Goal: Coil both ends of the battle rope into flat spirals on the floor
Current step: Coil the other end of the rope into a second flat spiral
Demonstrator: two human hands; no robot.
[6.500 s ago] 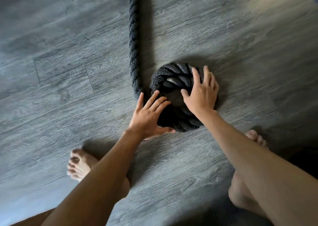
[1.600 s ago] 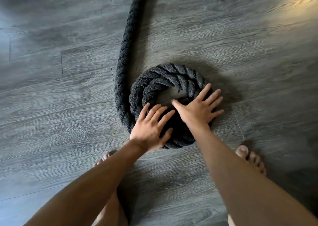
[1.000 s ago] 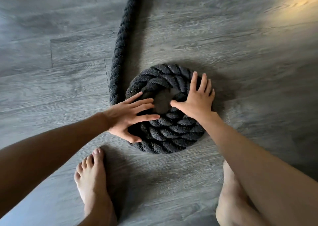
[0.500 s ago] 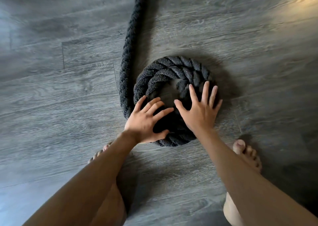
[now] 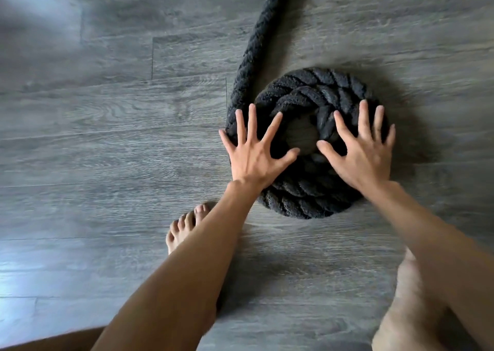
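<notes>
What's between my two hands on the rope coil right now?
The head view shows the rope coil's open centre between the left hand and right hand: a patch of bare floor, ringed by rope turns.

The one camera, worn on the person's head, looked forward and steeply down from close above the grey wood-grain plank floor [image 5: 107,142], its wide lens taking in the left hand [image 5: 254,160], the right hand [image 5: 366,160], the thick black braided rope [image 5: 307,201] coiled beneath them and a bare foot [image 5: 184,227] lower left.
</notes>
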